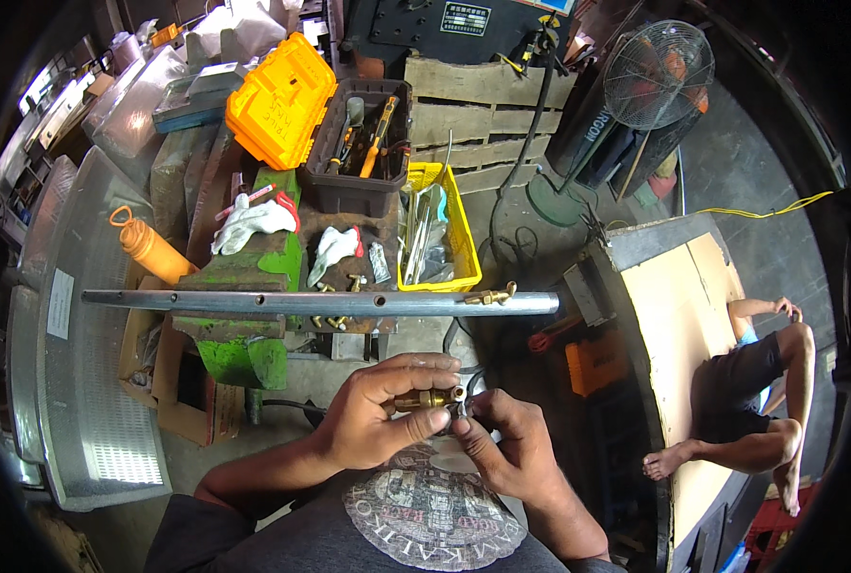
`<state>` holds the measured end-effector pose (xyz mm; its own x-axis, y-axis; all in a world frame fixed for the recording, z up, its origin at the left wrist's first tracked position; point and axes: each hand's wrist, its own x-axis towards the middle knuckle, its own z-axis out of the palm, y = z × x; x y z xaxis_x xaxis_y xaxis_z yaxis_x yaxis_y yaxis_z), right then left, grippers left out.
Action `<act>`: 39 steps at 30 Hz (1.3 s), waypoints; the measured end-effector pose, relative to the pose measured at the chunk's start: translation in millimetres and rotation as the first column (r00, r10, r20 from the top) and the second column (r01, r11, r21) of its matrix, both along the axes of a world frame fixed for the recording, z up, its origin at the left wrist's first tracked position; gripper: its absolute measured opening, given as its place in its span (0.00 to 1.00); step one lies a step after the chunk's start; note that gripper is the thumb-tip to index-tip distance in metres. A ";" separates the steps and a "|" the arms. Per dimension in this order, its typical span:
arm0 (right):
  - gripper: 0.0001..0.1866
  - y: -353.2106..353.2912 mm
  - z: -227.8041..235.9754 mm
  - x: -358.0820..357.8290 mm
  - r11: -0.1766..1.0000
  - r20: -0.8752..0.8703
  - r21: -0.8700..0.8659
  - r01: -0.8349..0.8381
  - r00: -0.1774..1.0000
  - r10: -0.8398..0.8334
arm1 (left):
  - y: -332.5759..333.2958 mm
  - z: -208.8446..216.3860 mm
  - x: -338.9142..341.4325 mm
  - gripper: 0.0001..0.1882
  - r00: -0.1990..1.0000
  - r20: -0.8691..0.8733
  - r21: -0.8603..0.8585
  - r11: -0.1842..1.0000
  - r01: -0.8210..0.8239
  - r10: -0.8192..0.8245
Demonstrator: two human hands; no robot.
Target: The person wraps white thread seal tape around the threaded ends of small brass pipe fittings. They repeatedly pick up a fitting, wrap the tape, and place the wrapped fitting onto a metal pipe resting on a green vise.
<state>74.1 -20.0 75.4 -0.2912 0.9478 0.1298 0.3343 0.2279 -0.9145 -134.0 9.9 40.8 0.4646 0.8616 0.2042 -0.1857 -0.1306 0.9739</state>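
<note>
My left hand is closed around a brass fitting in front of my chest. At the fitting's right end, my right hand pinches something small, mostly hidden by the fingertips. Beyond both hands a long grey metal tube with several holes lies level, held in a green vise. Another brass fitting sits near the tube's right end. Small brass pieces are scattered on the bench behind the tube, close to two white gloves with red cuffs.
A dark toolbox with a raised orange lid stands behind the vise, beside a yellow basket of metal parts. An orange bottle is at left. On the right, a person lies on a cardboard-covered table; a fan stands behind.
</note>
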 end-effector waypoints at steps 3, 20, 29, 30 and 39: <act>0.11 0.5 2.6 -4.5 0.999 0.015 0.037 0.032 0.999 -0.032 | 4.4 -12.9 -0.1 0.15 0.981 0.184 -0.167 0.982 0.092 -0.061; 0.12 -2.9 -5.0 10.5 0.977 -0.034 -0.124 -0.175 0.985 0.172 | -9.7 -9.2 -6.5 0.24 0.905 0.367 -0.555 0.731 0.398 -0.214; 0.13 3.2 -7.9 12.8 0.957 -0.076 -0.121 -0.264 0.964 0.256 | -1.6 -28.0 -15.5 0.26 0.769 0.613 -0.609 0.512 0.606 -0.182; 0.14 3.2 -7.4 12.2 0.953 -0.093 -0.125 -0.277 0.959 0.267 | 0.0 -29.6 -14.6 0.26 0.742 0.645 -0.595 0.491 0.636 -0.181; 0.13 8.5 -2.5 11.0 0.940 -0.122 -0.116 -0.320 0.944 0.306 | -6.6 -40.2 -14.2 0.25 0.707 0.697 -0.587 0.470 0.659 -0.119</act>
<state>85.1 -11.6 72.9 -0.5676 0.8216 0.0533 0.1702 0.1804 -0.9688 -148.2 3.3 0.6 0.8433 0.5284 -0.0981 -0.4685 0.8122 0.3477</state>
